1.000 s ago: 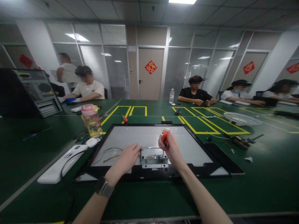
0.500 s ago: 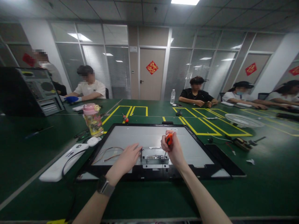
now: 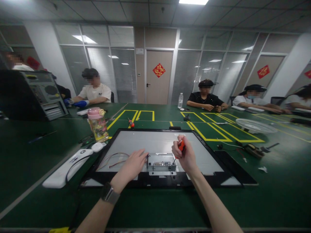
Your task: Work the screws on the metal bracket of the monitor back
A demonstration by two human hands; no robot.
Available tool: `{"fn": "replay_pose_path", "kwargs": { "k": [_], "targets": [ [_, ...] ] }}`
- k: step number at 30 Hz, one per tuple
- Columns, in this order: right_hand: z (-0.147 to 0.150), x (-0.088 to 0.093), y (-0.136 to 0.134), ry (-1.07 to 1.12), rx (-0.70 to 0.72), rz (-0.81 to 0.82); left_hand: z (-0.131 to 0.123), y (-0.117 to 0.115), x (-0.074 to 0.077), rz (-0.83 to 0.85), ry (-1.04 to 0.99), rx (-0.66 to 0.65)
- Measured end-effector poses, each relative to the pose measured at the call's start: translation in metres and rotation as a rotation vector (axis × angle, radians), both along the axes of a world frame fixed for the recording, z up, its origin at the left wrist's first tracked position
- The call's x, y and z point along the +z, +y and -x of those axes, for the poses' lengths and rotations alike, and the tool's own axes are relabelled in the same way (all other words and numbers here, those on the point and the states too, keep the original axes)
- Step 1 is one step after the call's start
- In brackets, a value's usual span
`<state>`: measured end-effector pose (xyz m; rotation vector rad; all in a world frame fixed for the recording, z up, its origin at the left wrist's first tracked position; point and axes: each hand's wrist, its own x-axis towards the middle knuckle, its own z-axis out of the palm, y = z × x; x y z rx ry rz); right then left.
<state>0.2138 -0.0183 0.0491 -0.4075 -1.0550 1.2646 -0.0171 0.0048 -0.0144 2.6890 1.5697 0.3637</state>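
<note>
A flat display panel (image 3: 150,142) with a black frame lies on the green table. On its lower middle sits a small metal bracket (image 3: 161,161). My right hand (image 3: 186,153) is wrapped round an orange and black screwdriver (image 3: 181,145), whose shaft slants down to the bracket's right end. My left hand (image 3: 133,163) lies flat with its fingers extended, the fingertips at the bracket's left edge. Thin wires (image 3: 114,157) curl on the panel left of that hand.
A white device (image 3: 65,170) with a black cable and a pink-lidded bottle (image 3: 97,126) stand left. A black slab (image 3: 234,168) lies right. A computer case (image 3: 46,94) is far left. Several people sit across the green table (image 3: 155,207).
My right hand and the screwdriver have shifted slightly right, and the screwdriver leans more. My left hand stays at the bracket. At far left, a person in the background has moved left.
</note>
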Motion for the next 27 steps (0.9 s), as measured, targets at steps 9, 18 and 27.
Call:
{"fn": "replay_pose_path", "kwargs": {
  "k": [9, 18, 27],
  "targets": [
    [0.002, -0.001, 0.0, -0.031, -0.092, 0.045, 0.001, -0.002, 0.004, 0.017, 0.002, -0.011],
    [0.012, -0.006, 0.007, -0.08, -0.154, -0.04, 0.001, -0.001, 0.002, 0.02, -0.018, -0.014],
    [0.006, -0.005, 0.001, -0.397, -0.445, -0.203, 0.001, -0.002, 0.004, -0.014, 0.02, -0.013]
  ]
}}
